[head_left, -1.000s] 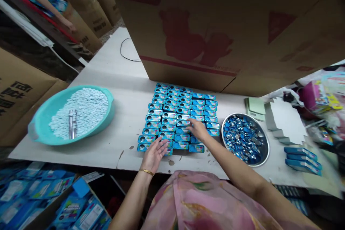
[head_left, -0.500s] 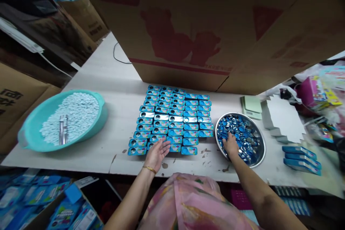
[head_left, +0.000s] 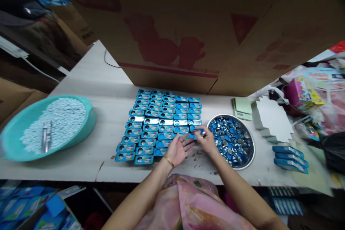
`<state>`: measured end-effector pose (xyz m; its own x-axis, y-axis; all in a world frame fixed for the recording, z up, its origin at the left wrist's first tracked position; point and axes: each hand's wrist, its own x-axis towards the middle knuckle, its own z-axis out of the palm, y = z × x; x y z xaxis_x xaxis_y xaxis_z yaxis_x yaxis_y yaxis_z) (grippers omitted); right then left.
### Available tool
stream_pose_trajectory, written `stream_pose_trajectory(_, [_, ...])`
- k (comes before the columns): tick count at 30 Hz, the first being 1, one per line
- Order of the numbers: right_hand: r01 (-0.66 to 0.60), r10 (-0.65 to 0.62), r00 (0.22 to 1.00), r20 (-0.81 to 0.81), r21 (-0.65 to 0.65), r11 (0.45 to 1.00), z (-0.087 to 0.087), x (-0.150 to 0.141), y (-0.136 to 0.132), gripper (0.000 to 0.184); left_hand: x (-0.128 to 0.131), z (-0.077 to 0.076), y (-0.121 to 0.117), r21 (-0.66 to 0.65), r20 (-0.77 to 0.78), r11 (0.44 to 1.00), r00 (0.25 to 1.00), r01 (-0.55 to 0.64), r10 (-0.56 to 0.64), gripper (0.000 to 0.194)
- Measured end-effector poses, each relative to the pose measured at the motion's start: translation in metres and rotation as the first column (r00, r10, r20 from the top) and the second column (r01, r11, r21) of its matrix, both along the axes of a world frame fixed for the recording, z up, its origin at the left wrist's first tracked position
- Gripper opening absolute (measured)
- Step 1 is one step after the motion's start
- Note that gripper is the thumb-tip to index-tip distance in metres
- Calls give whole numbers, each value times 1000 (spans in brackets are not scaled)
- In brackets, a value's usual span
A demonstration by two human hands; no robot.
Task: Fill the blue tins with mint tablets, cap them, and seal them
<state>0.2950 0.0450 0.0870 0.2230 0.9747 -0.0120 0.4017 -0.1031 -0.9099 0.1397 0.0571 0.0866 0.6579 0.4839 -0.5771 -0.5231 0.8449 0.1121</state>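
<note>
My left hand is palm up with its fingers spread, over the near right part of the rows of small blue tins. Close to its fingertips, my right hand pinches a small round metal cap with a shiny edge. Some tins show a dark round hole at one end, while others have a blue disc there. Just right of my right hand stands a round steel bowl full of loose blue and silver caps. Part of the tin rows is hidden behind both hands.
A turquoise basin with pale blue tablets and a clear tube stands at left. Behind the tins rises a large cardboard carton. A green scale, white stacked card and blue boxes are at right.
My right hand has come out of the steel bowl and moved left, with a cap in its fingers. My left hand has shifted right towards it and turned palm up. The view has swung slightly.
</note>
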Motion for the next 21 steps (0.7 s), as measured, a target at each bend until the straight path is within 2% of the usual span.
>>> stream_pose_trajectory(1, [-151,146,982,123,35,988,6,-21,5,21,3,0,4,-35,30,999,999,-20,21,35])
stream_pose_trajectory(3, [-395,355,861,364,39,918,14,-55,12,23,0,-2,13,-101,28,989,994,-105,108,32])
stream_pose_trajectory(5, [-530,460,734,499,-3,848,19,-76,18,31,-12,-3,20,-150,-39,962,974,-226,223,26])
stream_pose_trajectory(7, [-592,522,690,502,-24,805,21,-86,23,37,-26,-6,24,-172,-111,932,946,-319,304,18])
stream_pose_trajectory(9, [-605,555,724,409,-8,796,19,-90,29,31,-40,-9,26,-183,-179,908,921,-378,347,11])
stream_pose_trajectory(12, [-491,484,855,187,-10,871,7,-91,41,27,-59,-15,24,-148,-200,917,919,-371,339,10])
stream_pose_trajectory(14, [-379,388,919,70,-116,918,-3,-91,51,27,-72,-19,21,-118,-173,940,938,-322,299,12])
stream_pose_trajectory(16, [-325,354,932,74,-258,910,-11,-92,63,24,-87,-22,17,-108,-172,948,945,-300,280,12])
stream_pose_trajectory(18, [-333,440,862,251,-374,866,-14,-96,75,22,-101,-23,13,-98,-199,941,932,-325,302,11])
stream_pose_trajectory(21, [-345,587,626,513,-493,799,-12,-112,95,20,-117,-22,9,-86,-203,926,917,-367,345,10])
